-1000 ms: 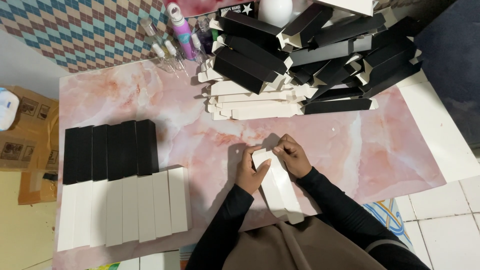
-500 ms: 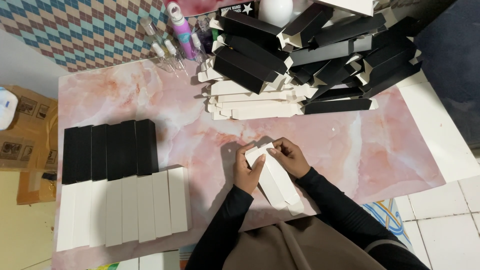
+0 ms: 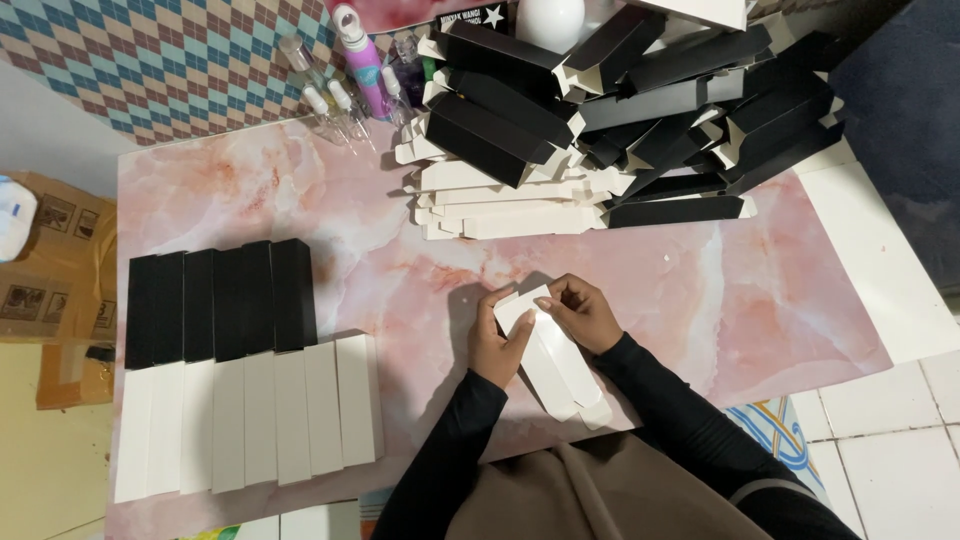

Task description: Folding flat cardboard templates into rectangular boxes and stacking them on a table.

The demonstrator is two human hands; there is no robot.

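Observation:
Both my hands hold a long white cardboard box [image 3: 553, 365] that lies slanted on the pink marble tabletop [image 3: 380, 270], its far end raised toward me. My left hand [image 3: 496, 342] grips the box's left side near the top. My right hand [image 3: 583, 312] pinches the end flap at the top. The box's lower end points toward my lap.
A row of finished black boxes [image 3: 222, 300] and a row of white boxes [image 3: 250, 415] lie side by side at the left. A heap of black boxes [image 3: 640, 90] and a stack of flat white blanks [image 3: 500, 200] sit at the back. Small bottles [image 3: 345, 75] stand behind.
The white box's top end has tilted and shifted slightly left, and my fingers have worked over its end flap. Both hands have stayed at the same place.

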